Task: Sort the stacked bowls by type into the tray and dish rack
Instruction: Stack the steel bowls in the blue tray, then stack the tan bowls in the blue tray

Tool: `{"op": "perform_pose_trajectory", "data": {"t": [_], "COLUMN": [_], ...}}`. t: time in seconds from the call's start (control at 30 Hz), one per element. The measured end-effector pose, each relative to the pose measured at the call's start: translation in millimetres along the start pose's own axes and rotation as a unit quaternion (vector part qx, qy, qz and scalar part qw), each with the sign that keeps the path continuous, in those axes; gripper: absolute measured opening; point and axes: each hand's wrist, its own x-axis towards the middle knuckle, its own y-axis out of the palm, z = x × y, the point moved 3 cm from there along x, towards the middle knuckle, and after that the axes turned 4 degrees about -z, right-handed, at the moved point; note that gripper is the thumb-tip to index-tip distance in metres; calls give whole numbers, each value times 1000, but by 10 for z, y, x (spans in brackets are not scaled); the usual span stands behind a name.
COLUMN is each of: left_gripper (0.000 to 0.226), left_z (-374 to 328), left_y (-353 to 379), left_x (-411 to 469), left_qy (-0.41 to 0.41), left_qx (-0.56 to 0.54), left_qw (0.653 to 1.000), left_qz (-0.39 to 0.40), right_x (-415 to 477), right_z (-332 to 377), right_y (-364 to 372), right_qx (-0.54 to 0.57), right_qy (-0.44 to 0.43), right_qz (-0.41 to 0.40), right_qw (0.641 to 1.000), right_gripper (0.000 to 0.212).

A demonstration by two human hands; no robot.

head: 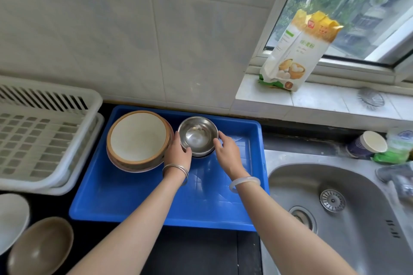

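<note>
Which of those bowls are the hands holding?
The shiny steel bowls in the blue tray, between left hand and right hand; the cream bowls beside them sit untouched.

Bright daylight from window [348, 13]; soft shadows; edges warped, slightly blurred.

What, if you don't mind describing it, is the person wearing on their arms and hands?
Both forearms are bare, with no sleeves or gloves in view. The left hand has thin silver metal bangles at its wrist. The right hand has a single smooth, pale translucent bangle, thicker and rounder, at its wrist. No rings or watch are visible.
</note>
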Motion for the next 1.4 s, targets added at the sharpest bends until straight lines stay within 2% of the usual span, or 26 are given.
{"op": "perform_pose_trajectory", "data": {"t": [0.2,0.33,0.53,0.77,0.93,1.1,1.23,1.4], "left_gripper": [54,51,32,27,31,49,64,71], "left_z": [68,236,711,1605,2219,2620,2902,3106], "left_y": [-110,-246,-624,-1119,-1418,-1623,-1613,-1552], "left_x": [-123,-328,-925,-1663,-2069,-2395,-2578,-2637], "left_qy": [18,10,-3,-79,-163,-205,-274,-347], "left_qx": [3,-51,-83,-102,-85,-13,-85,-198], "left_qw": [999,997,996,984,961,939,913,877], "left_qz": [34,61,-22,-123,-206,-277,-288,-266], "right_x": [-166,-425,-1053,-1879,-2202,-2299,-2306,-2272], "right_z": [5,44,228,438,491,633,826,950], "right_y": [-145,-243,9,811,1480,1999,2310,2524], "right_qx": [11,29,77,41,-25,-70,-67,-34], "right_qy": [0,-11,-29,-66,-57,14,58,83], "right_qz": [15,-2,71,211,326,359,373,354], "right_qw": [1000,1000,994,974,943,930,924,931], "right_gripper": [35,31,25,24,30,43,55,36]}}
